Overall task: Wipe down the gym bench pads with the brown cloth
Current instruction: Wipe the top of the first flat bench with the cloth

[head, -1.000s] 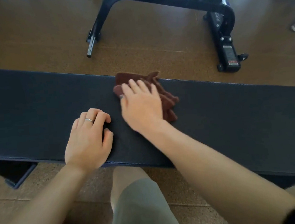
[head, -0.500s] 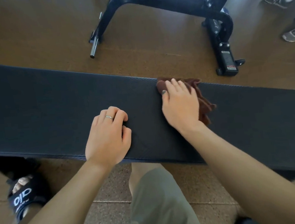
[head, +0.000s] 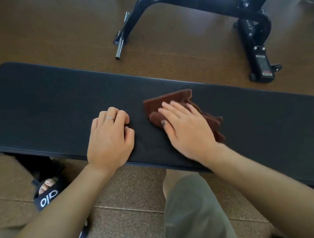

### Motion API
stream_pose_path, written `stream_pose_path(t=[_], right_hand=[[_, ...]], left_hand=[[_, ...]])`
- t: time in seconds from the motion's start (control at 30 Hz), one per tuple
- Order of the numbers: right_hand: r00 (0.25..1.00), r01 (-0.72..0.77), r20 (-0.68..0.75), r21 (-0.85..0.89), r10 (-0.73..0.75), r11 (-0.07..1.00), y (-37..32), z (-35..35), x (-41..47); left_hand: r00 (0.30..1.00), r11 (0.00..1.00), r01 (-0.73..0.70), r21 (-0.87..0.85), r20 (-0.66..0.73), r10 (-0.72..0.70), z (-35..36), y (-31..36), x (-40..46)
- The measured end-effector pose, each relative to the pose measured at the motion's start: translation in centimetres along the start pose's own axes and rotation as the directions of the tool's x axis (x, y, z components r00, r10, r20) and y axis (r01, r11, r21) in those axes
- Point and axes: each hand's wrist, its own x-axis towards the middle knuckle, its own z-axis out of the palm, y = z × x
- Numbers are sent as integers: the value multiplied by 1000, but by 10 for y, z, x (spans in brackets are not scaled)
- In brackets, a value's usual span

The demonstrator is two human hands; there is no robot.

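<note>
A long black gym bench pad (head: pixel 48 108) runs across the head view from left to right. The crumpled brown cloth (head: pixel 171 99) lies on the pad near its middle. My right hand (head: pixel 187 129) presses flat on the cloth with straight fingers, covering most of it. My left hand (head: pixel 110 139) rests on the bare pad just left of the cloth, its fingers curled under and holding nothing; a ring sits on one finger.
Beyond the pad, a black machine frame (head: pixel 255 41) with a chrome peg (head: pixel 119 50) stands on the brown floor. Below the pad's near edge are my leg in grey-green shorts (head: pixel 193 210) and a black slide sandal (head: pixel 46 197) on speckled tiles.
My right hand has slid the cloth from the pad's far edge toward its middle and nearer my left hand. The view has shifted left, showing the pad's left end.
</note>
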Motion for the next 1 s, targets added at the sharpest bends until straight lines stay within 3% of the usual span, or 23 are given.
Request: stream_pose_path(t=[0.23, 0.37, 0.47, 0.73, 0.9, 1.0], right_hand=[[979, -206, 3, 12, 206, 979, -6, 12, 117], [994, -70, -84, -5, 69, 998, -44, 15, 36], [999, 40, -12, 3, -40, 999, -71, 18, -14], [998, 33, -53, 6, -33, 999, -54, 20, -24], [991, -125, -48, -41, 123, 991, 47, -22, -96], [970, -240, -52, -50, 238, 969, 55, -24, -104]], left_hand=[[1000, 999, -2, -49, 1, 2, 0, -4, -1], [1000, 999, 6, -47, -6, -7, 0, -4, -2], [1000, 998, -31, -60, -5, 30, 1, -6, -2], [1000, 997, -2, -81, -25, 0, -1, -5, -2], [998, 995, 29, -91, -52, -33, -2, -2, -3], [997, 996, 18, -83, -76, -25, 0, -3, -4]])
